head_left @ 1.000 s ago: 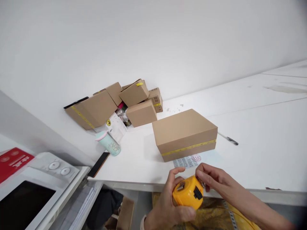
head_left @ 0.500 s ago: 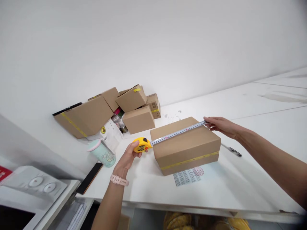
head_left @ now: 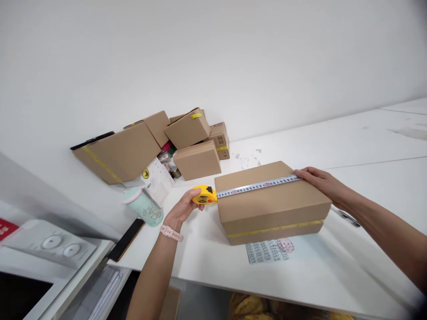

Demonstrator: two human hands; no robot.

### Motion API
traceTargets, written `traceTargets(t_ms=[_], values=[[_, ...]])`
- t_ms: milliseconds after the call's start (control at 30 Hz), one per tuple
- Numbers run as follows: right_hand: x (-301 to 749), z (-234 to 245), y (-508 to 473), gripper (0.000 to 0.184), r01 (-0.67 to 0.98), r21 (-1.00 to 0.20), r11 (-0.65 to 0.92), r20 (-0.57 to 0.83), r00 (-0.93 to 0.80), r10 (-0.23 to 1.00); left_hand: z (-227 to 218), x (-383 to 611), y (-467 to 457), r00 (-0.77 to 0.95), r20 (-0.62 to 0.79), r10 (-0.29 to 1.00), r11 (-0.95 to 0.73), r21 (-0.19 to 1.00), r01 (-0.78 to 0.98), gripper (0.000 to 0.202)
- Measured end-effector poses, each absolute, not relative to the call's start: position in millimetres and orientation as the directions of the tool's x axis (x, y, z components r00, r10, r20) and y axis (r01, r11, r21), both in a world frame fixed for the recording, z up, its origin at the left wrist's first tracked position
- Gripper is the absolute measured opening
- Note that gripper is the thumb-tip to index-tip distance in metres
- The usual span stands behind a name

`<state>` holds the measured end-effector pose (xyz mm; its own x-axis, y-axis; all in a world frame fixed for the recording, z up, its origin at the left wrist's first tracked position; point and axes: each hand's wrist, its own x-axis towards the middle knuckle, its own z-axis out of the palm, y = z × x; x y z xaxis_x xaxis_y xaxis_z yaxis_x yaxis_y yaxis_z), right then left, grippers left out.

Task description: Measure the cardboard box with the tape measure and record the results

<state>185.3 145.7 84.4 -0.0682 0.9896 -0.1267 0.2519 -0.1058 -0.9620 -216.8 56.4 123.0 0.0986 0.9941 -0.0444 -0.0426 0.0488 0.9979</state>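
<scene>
A flat cardboard box (head_left: 270, 213) with a yellow tape band lies on the white table (head_left: 367, 178). My left hand (head_left: 184, 207) grips a yellow tape measure case (head_left: 204, 195) at the box's left edge. The white measuring blade (head_left: 256, 186) stretches across the box top. My right hand (head_left: 316, 181) presses the blade's end down at the box's right edge, fingers closed on it. A pink watch sits on my left wrist.
Several smaller cardboard boxes (head_left: 187, 138) are piled against the wall at the back left. A mint cup (head_left: 145, 206) and a black phone (head_left: 126, 240) lie near the table's left edge. A printed sheet (head_left: 267, 250) lies before the box; a pen (head_left: 348, 217) behind my right arm.
A second ago both hands held the tape measure below the table edge. The blade has since been pulled out across the box top, and the hands have shifted slightly right with it.
</scene>
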Motion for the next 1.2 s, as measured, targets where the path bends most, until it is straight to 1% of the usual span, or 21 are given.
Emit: traceTargets(t_ms=[133,200,300,433,500,533,567,600,667,700,767,833,867,900,933,967,1067,1133,1200], values=[[187,84,146,0.051,0.263,-0.953,-0.150,-0.168,-0.047,0.985,121,-217,55,0.106,-0.039,0.994,0.044,0.998,-0.048,0.041],[189,84,147,0.052,0.288,-0.946,-0.148,-0.165,-0.035,0.986,119,-217,55,0.108,-0.038,0.993,0.043,0.998,-0.046,0.041],[191,83,148,0.053,0.384,-0.919,-0.088,-0.113,-0.044,0.993,118,-216,57,0.101,-0.034,0.994,0.038,0.999,-0.038,0.042],[194,90,155,0.048,0.569,-0.822,0.008,-0.032,-0.059,0.998,135,-211,49,0.081,0.007,0.997,-0.006,1.000,-0.014,0.038],[197,103,160,0.042,0.586,-0.810,0.019,-0.012,-0.049,0.999,150,-205,31,0.098,0.036,0.995,-0.037,0.999,0.007,0.041],[198,113,161,0.039,0.561,-0.828,0.027,0.003,-0.044,0.999,156,-199,18,0.127,0.037,0.991,-0.038,0.999,0.010,0.047],[198,123,162,0.037,0.521,-0.852,0.039,0.023,-0.037,0.999,160,-192,2,0.183,0.010,0.983,-0.015,1.000,0.025,0.056],[197,135,162,0.037,0.482,-0.874,0.060,0.049,-0.036,0.998,160,-182,-15,0.264,-0.055,0.963,0.053,0.998,0.015,0.067],[190,156,162,0.037,0.460,-0.876,0.143,0.112,-0.092,0.989,147,-154,-48,0.463,-0.210,0.861,0.270,0.960,-0.068,0.084],[183,164,162,0.038,0.476,-0.856,0.202,0.137,-0.168,0.976,134,-136,-62,0.550,-0.250,0.797,0.365,0.925,-0.109,0.092],[164,173,169,0.040,0.516,-0.796,0.318,0.143,-0.350,0.926,103,-94,-79,0.618,-0.276,0.736,0.458,0.875,-0.155,0.087],[142,170,183,0.044,0.539,-0.748,0.387,0.116,-0.467,0.876,75,-52,-83,0.594,-0.276,0.756,0.507,0.820,-0.265,0.095],[132,165,192,0.046,0.553,-0.728,0.404,0.104,-0.494,0.863,66,-32,-80,0.535,-0.269,0.801,0.508,0.779,-0.368,0.093],[123,159,202,0.047,0.559,-0.716,0.417,0.096,-0.513,0.853,62,-15,-76,0.458,-0.260,0.850,0.483,0.732,-0.480,0.088],[116,153,211,0.048,0.570,-0.705,0.422,0.089,-0.520,0.849,62,-2,-71,0.417,-0.230,0.879,0.451,0.684,-0.573,0.083],[110,147,220,0.049,0.573,-0.699,0.428,0.085,-0.527,0.846,66,9,-66,0.382,-0.195,0.903,0.409,0.660,-0.630,0.074],[102,132,235,0.051,0.565,-0.691,0.450,0.094,-0.547,0.832,87,22,-58,0.354,-0.144,0.924,0.359,0.642,-0.677,0.058],[103,127,237,0.050,0.539,-0.696,0.475,0.111,-0.572,0.813,94,25,-60,0.352,-0.168,0.921,0.374,0.639,-0.672,0.059],[105,123,235,0.049,0.509,-0.706,0.492,0.124,-0.595,0.794,91,29,-64,0.343,-0.211,0.915,0.395,0.638,-0.661,0.067]])
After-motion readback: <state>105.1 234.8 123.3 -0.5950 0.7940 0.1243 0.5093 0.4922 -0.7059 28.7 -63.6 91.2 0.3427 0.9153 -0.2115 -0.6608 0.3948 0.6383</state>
